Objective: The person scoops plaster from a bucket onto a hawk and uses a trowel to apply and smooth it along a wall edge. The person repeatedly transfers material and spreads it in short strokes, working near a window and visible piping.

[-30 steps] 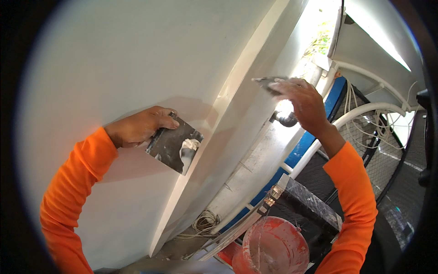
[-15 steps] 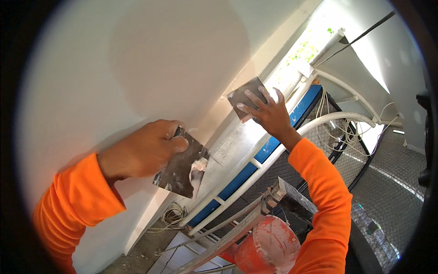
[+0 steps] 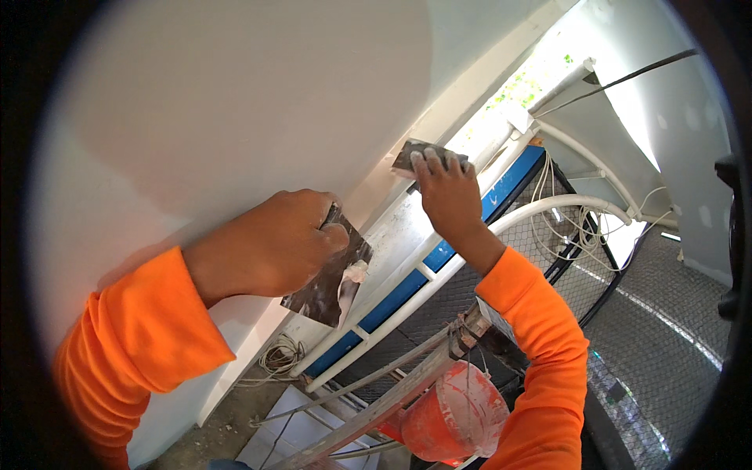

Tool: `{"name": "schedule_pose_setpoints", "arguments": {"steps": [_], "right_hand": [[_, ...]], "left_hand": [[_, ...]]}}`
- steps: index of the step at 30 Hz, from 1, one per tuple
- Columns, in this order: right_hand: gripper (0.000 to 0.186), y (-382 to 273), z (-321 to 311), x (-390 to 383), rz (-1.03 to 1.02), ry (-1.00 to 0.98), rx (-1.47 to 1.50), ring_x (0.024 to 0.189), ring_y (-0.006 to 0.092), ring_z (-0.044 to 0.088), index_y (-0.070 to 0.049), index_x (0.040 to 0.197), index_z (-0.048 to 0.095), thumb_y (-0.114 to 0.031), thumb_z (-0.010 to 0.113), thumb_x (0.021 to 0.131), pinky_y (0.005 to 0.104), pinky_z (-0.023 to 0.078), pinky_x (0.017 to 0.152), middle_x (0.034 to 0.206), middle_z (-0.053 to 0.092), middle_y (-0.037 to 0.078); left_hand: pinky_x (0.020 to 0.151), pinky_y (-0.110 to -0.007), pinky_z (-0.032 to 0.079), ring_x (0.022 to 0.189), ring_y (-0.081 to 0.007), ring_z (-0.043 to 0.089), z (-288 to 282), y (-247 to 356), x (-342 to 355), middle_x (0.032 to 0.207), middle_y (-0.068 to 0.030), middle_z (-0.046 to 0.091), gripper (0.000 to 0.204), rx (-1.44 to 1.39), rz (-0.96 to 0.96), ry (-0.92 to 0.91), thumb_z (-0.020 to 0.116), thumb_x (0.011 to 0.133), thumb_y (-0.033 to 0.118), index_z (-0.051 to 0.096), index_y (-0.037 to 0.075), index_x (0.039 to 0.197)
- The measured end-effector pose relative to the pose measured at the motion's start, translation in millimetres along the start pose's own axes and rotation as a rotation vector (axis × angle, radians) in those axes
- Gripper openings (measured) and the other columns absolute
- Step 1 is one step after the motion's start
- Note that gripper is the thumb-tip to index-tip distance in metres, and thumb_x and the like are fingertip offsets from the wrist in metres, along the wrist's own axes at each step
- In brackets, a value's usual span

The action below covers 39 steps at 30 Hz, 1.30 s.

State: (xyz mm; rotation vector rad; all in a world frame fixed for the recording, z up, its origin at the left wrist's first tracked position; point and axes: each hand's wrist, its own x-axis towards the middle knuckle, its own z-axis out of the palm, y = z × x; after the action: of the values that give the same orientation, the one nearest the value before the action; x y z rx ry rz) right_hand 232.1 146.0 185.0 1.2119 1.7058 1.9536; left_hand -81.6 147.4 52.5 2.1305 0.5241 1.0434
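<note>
My left hand grips a dark, flat putty knife between thumb and fingers. A lump of pale putty clings to that blade's right edge and smears its lower corner. Farther off, my right hand holds a second dark, flat putty blade, fingers laid over its face. This blade meets the edge strip of the pale wall; some putty shows along its rim. Both sleeves are orange.
Below my right arm, a putty-stained red bucket hangs beside a ladder. White railings with blue panels run along the wall. Coiled cable lies on the floor at lower left; more cable hangs by dark mesh at right.
My right hand has shifted slightly left, and its blade has tilted so less of its face shows. My left hand with its putty knife has moved a little right and up.
</note>
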Motion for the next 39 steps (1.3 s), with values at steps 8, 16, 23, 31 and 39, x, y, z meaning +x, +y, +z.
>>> {"name": "schedule_pose_setpoints", "arguments": {"steps": [8, 16, 23, 31, 39], "right_hand": [[0.044, -26, -23, -27, -0.138, -0.135, 0.135, 0.127, 0.0303, 0.064, -0.015, 0.142, 0.066, -0.015, 0.061, 0.099, 0.0553, 0.048, 0.107, 0.142, 0.067, 0.007], [0.058, 57, 18, 5, -0.28, 0.085, 0.001, 0.148, 0.0267, 0.046, -0.047, 0.144, 0.066, -0.016, 0.07, 0.095, 0.0675, 0.029, 0.124, 0.157, 0.056, -0.008], [0.052, 79, 28, 14, -0.31, -0.034, -0.033, 0.154, 0.028, 0.04, -0.055, 0.14, 0.067, -0.024, 0.074, 0.098, 0.0729, 0.023, 0.127, 0.162, 0.052, -0.011], [0.06, 81, 29, 24, -0.328, -0.039, -0.076, 0.152, 0.0246, 0.045, -0.055, 0.136, 0.07, -0.01, 0.065, 0.096, 0.0701, 0.017, 0.13, 0.158, 0.059, -0.013], [0.054, 65, 26, -27, -0.249, 0.056, 0.034, 0.149, 0.0261, 0.046, -0.048, 0.137, 0.069, -0.016, 0.072, 0.093, 0.0737, 0.022, 0.127, 0.152, 0.059, -0.007]], "left_hand": [[0.078, -0.046, 0.056, 0.076, -0.0331, 0.067, 0, -1, 1, 0.09, -0.0249, 0.068, 0.031, 0.071, 0.022, 0.071, 0.054, 0.106, 0.023, 0.064, -0.006, 0.107], [0.08, -0.048, 0.056, 0.082, -0.0339, 0.071, 2, -1, -1, 0.093, -0.0264, 0.07, 0.034, 0.082, -0.026, -0.002, 0.055, 0.106, 0.025, 0.066, -0.006, 0.111], [0.082, -0.049, 0.056, 0.084, -0.038, 0.071, 10, -10, 1, 0.093, -0.0285, 0.07, 0.036, 0.088, 0.017, 0.03, 0.055, 0.105, 0.025, 0.066, -0.008, 0.114], [0.082, -0.049, 0.055, 0.082, -0.0386, 0.069, 8, -5, -1, 0.092, -0.0273, 0.069, 0.031, 0.112, 0.005, 0.014, 0.055, 0.105, 0.023, 0.064, -0.006, 0.112], [0.083, -0.048, 0.054, 0.083, -0.0376, 0.066, -4, 2, -2, 0.09, -0.0251, 0.066, 0.031, 0.048, -0.03, 0.005, 0.055, 0.105, 0.024, 0.063, -0.005, 0.109]]}}
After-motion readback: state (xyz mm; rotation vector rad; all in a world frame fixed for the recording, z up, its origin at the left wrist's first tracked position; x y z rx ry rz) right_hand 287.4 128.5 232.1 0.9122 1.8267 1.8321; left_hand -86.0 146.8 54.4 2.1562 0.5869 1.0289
